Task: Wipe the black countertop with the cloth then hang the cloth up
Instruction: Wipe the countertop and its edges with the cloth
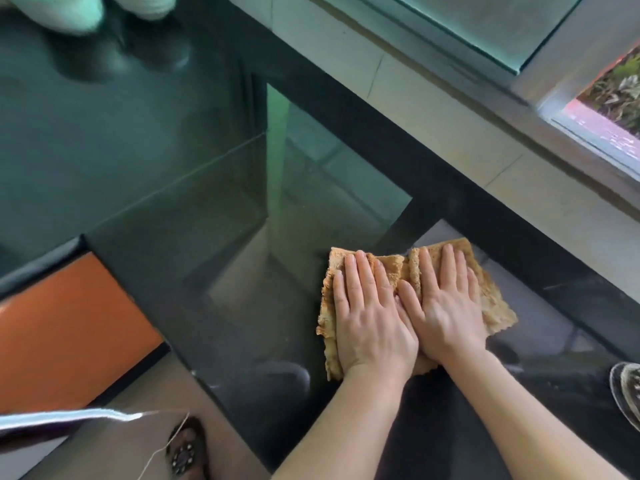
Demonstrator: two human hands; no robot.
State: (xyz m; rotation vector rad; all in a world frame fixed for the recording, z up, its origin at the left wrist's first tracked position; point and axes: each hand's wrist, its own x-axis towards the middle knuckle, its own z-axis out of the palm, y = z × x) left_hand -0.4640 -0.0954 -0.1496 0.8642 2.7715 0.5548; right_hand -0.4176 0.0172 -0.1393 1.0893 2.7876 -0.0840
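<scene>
A tan, fluffy cloth (391,263) lies flat on the glossy black countertop (242,323), near its back edge. My left hand (369,313) presses palm-down on the cloth's left half, fingers straight and together. My right hand (446,299) lies flat on the right half, its thumb touching the left hand. Both hands cover most of the cloth; only its borders and a strip between the fingers show. The countertop mirrors the window and wall.
A tiled wall (450,109) and a window frame (571,109) rise behind the counter. White objects (83,12) stand at the far left. An orange cabinet front (65,334) sits below the counter edge. A dish rim (628,393) shows at right. A sandalled foot (187,452) is on the floor.
</scene>
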